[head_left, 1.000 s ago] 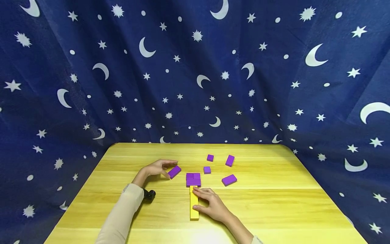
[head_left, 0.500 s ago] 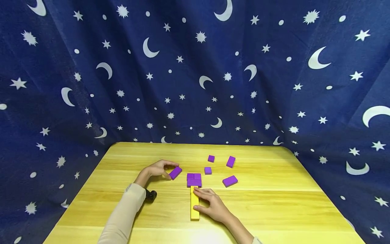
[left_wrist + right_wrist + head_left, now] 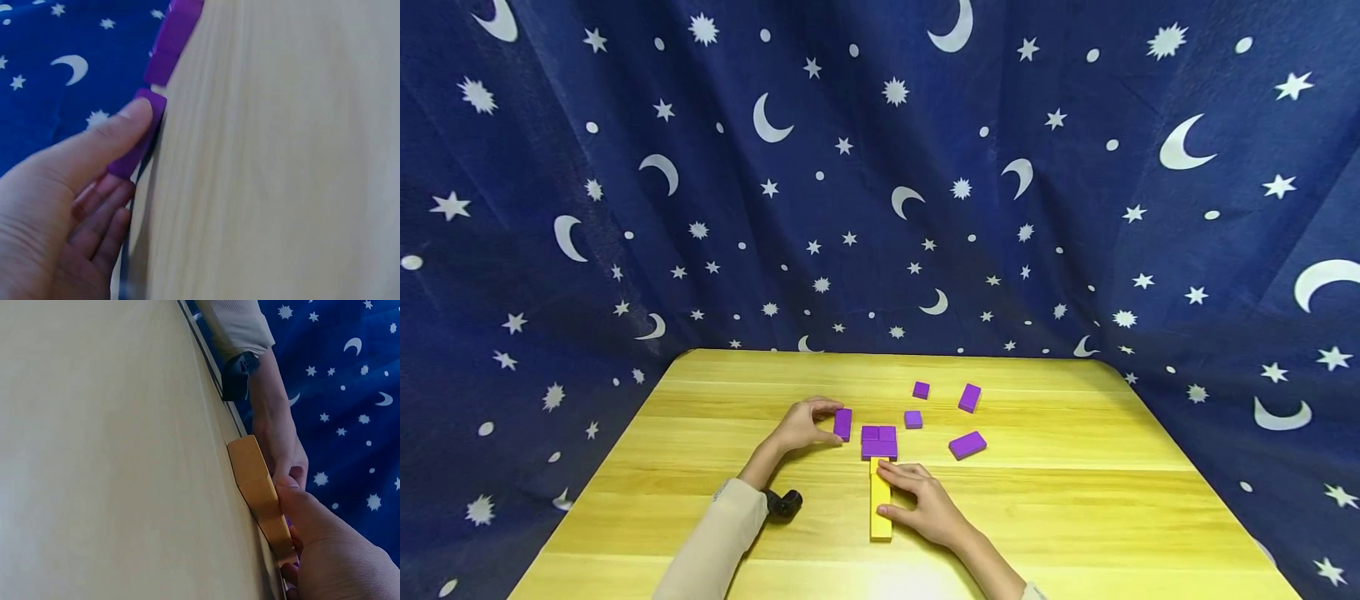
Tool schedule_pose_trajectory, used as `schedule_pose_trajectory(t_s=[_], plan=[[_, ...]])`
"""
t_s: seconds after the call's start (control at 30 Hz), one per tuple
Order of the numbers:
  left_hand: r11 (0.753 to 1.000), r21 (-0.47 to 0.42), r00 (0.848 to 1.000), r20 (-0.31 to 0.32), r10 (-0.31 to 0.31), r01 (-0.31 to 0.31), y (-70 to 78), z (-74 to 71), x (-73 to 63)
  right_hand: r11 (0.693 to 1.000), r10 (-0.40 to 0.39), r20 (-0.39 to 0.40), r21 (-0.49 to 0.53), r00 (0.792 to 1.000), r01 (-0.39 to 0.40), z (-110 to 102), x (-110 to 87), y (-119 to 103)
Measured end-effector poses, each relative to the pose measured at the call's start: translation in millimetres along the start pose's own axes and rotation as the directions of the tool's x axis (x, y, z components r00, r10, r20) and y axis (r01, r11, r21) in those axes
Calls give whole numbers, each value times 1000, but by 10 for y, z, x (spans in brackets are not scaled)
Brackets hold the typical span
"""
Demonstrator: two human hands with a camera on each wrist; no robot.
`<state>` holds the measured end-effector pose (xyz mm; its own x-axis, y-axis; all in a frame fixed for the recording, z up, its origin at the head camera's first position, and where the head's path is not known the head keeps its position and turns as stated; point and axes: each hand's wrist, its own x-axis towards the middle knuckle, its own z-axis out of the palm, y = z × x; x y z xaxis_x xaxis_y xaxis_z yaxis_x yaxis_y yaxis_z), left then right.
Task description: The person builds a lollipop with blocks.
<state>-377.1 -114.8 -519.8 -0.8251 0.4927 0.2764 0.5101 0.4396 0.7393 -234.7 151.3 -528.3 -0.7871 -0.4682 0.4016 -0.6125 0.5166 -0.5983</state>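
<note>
My left hand [image 3: 805,425] pinches a purple rectangular block [image 3: 843,425] between thumb and fingers, just left of a square group of purple blocks [image 3: 878,450]. In the left wrist view the thumb lies across this held block [image 3: 132,156], with more purple blocks [image 3: 175,34] beyond it. A yellow bar [image 3: 881,517] and a small yellow block [image 3: 878,463] at its far end run toward me from the purple group. Along their right side rests my right hand [image 3: 928,508], thumb on the long bar and fairly straight fingers at the small block. In the right wrist view the thumb touches the yellow bar [image 3: 253,478].
Loose purple blocks lie beyond and right of the group: a small cube [image 3: 913,420], another cube [image 3: 921,389], and rectangular blocks [image 3: 967,445] farther right. A black wrist device [image 3: 785,505] sits below the left sleeve. A starry blue curtain [image 3: 880,208] hangs behind the wooden table [image 3: 1075,517].
My left hand has moved slightly right and turned the purple block from slanted to nearly straight, closer to the purple group. My right hand stays in place on the yellow blocks.
</note>
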Motion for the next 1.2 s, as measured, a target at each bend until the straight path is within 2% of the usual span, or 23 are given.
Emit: schedule_pose_trajectory(t_s=[0.1, 0.27, 0.4, 0.53, 0.7, 0.9, 1.2], plan=[[1000, 11, 1000, 12, 10, -10, 21, 30, -26, 1000, 0, 6, 2, 1000, 0, -8, 2, -2], [995, -101, 996, 88, -18, 26, 44, 52, -20, 1000, -2, 0, -2, 1000, 2, -23, -2, -2], [988, -142, 996, 70, -51, 60, 42, 111, 0, 1000, -7, -2, 4, 1000, 8, -33, -1, -6], [990, -127, 998, 34, -61, 65, 54, 191, 17, 1000, -7, 0, 4, 1000, 7, -30, -2, -5], [993, -107, 998, 23, -52, 54, 84, 230, 9, 1000, -10, 2, -2, 1000, 10, -12, 6, -5], [995, -68, 996, 56, -65, 69, 99, 195, -10, 1000, -12, 6, 6, 1000, 12, -2, 8, -2], [998, -35, 996, 78, -47, 50, 98, 184, -12, 1000, 6, 14, 2, 1000, -6, -3, 6, 14]])
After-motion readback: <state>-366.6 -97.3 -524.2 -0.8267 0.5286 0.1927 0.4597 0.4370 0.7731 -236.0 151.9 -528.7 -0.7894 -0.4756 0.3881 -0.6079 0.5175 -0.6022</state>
